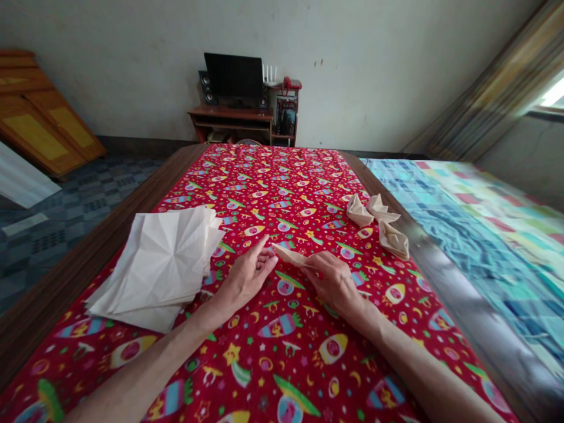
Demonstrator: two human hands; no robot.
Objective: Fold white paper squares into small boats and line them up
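Note:
Between my hands is a narrow folded piece of cream paper (288, 255), pointed at its left end. My right hand (332, 281) pinches its right end, with the fingers closed over it. My left hand (250, 270) is beside the pointed tip, index finger stretched forward and thumb apart from it; the other fingers curl in. To the left lies a stack of creased paper sheets (170, 258), the top one marked with radiating folds. On the right, three folded paper pieces (393, 239) sit close together near the cloth's edge.
A red patterned cloth (282, 329) covers the dark wooden table (154, 176). At the right stands a bed with a patchwork cover (476, 235). By the far wall are a desk (233, 116) with a monitor (234, 76), and a wooden cabinet (48, 111) at the left.

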